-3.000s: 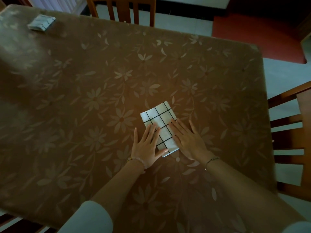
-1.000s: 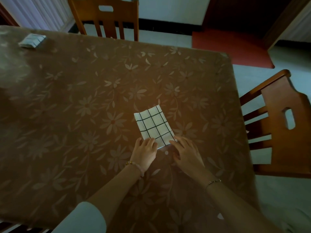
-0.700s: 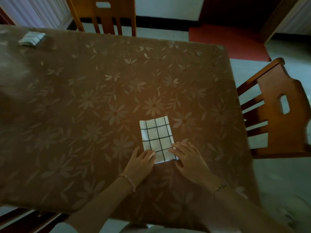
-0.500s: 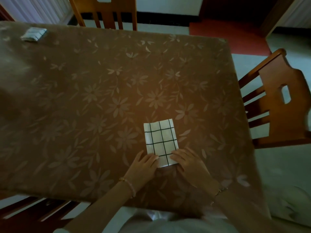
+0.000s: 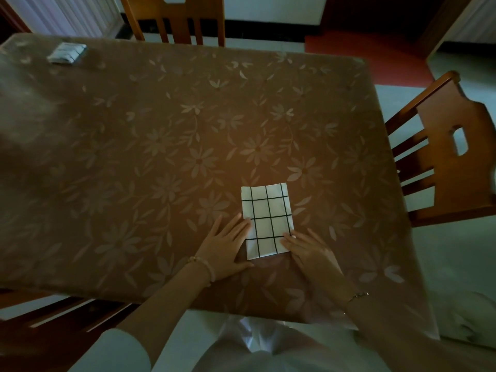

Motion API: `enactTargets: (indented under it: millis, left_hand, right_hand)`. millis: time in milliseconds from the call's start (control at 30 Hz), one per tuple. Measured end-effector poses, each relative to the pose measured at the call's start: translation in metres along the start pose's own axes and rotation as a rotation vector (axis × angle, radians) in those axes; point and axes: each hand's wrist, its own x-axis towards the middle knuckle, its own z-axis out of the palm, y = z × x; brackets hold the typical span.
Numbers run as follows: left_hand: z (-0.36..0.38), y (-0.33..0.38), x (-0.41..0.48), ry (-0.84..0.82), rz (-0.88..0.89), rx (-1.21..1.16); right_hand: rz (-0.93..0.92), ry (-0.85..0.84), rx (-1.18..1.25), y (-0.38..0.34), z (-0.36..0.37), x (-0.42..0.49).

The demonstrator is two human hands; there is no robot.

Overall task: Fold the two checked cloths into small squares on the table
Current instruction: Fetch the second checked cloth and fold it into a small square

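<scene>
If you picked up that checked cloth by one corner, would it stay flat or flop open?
Probably flop open. The checked cloth looks thin and soft, folded in layers, and both the left hand and the right hand are pressing its near end flat. It likely weighs little. On the smooth flowered table cover it might slide easily when pushed.
</scene>
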Motion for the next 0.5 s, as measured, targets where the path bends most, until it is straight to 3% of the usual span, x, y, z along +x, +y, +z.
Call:
enactTargets:
  millis: [233,500]
  left_hand:
    - [0.003,-0.009,0.006,-0.002,-0.006,-0.175]
    - [-0.010,-0.007,0.022,0.142,-0.277,-0.554]
  right_hand:
    - [0.187,-0.064,0.274,-0.001,-0.017,0.011]
    - [0.277,0.030,0.411,0.008,-0.045,0.052]
